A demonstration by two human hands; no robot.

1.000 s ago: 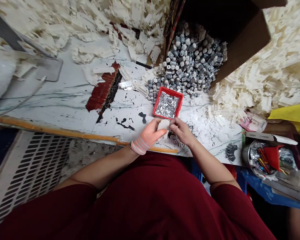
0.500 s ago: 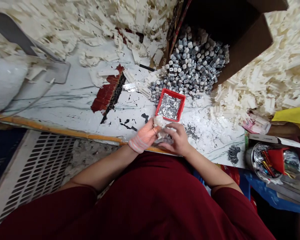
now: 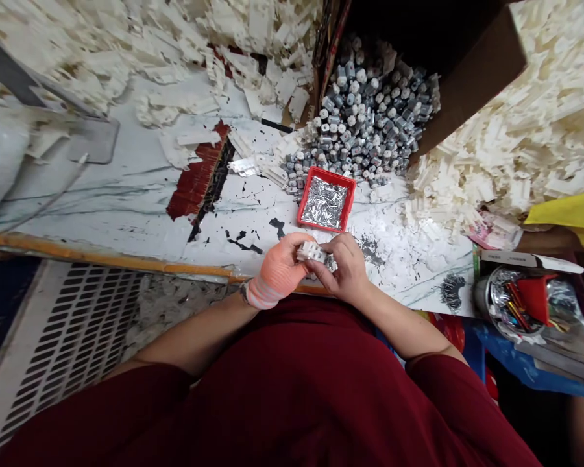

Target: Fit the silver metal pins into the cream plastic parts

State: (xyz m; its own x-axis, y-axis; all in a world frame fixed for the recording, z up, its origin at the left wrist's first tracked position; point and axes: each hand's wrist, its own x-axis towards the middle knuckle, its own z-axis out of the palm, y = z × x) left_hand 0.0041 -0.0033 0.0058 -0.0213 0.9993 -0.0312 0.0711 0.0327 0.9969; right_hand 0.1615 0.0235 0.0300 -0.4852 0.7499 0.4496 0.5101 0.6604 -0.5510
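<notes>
My left hand [image 3: 281, 267], in an orange glove with pale stripes at the cuff, is closed around one end of a small white plastic part [image 3: 311, 253]. My bare right hand [image 3: 345, 267] grips the other end, thumb below and fingers above. Part of the piece is hidden by my fingers. Just beyond my hands stands a red square tray [image 3: 300, 214] holding many thin silver metal pins [image 3: 325, 202]. Behind the tray lies a heap of small grey motors with white ends [image 3: 370, 123], spilling from a cardboard box [image 3: 481, 84].
Piles of cream plastic parts [image 3: 506, 143] cover the right and back of the table [image 3: 141, 214]. A metal tin [image 3: 486, 301] with assorted items stands at the right. Below the left table edge is a white slotted crate [image 3: 73, 337]. A red-brown brush-like piece [image 3: 197, 175] lies left of the tray.
Both hands have turned the white plastic part, which now lies more level between them. My right fingers have closed in on it. The whole view has shifted slightly.
</notes>
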